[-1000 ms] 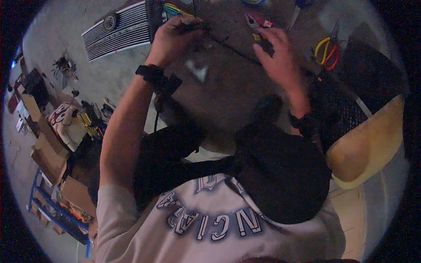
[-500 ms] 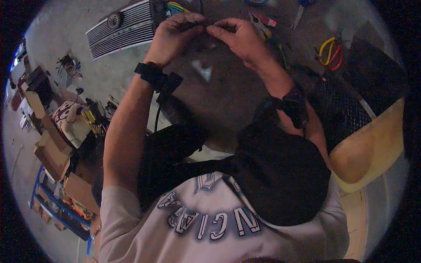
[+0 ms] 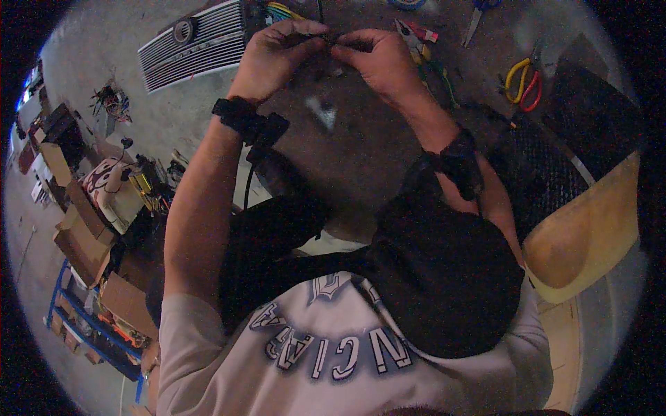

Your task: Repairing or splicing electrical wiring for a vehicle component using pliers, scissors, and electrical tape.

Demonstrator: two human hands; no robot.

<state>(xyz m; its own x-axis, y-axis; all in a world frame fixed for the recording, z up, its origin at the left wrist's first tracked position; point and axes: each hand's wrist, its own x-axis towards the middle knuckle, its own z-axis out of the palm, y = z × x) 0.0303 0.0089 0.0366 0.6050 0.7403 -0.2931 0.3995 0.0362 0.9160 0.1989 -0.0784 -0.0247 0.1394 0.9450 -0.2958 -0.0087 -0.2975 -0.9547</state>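
Up at the top centre, my left hand (image 3: pixel 279 57) and my right hand (image 3: pixel 377 61) face each other with thumbs and fingers pinched. Their fingertips nearly meet. Whatever sits between them is too small and dark to make out. Just beyond my left hand lies a silver slatted car grille (image 3: pixel 201 52) with a round emblem, and a bundle of coloured wires (image 3: pixel 283 11) shows behind my fingers. Red-handled pliers (image 3: pixel 418 32) rest close to my right hand.
Scissors (image 3: pixel 475 24) and a yellow-and-red-handled tool (image 3: pixel 522 84) lie on the floor to the right. A tan curved panel (image 3: pixel 586 232) is at far right. Left are a wire tangle (image 3: pixel 113 102), cardboard boxes (image 3: pixel 83 239) and a blue metal frame (image 3: pixel 97 340).
My hands have shifted very slightly, with the fingertips a touch further apart. Both stay pinched in almost the same place.
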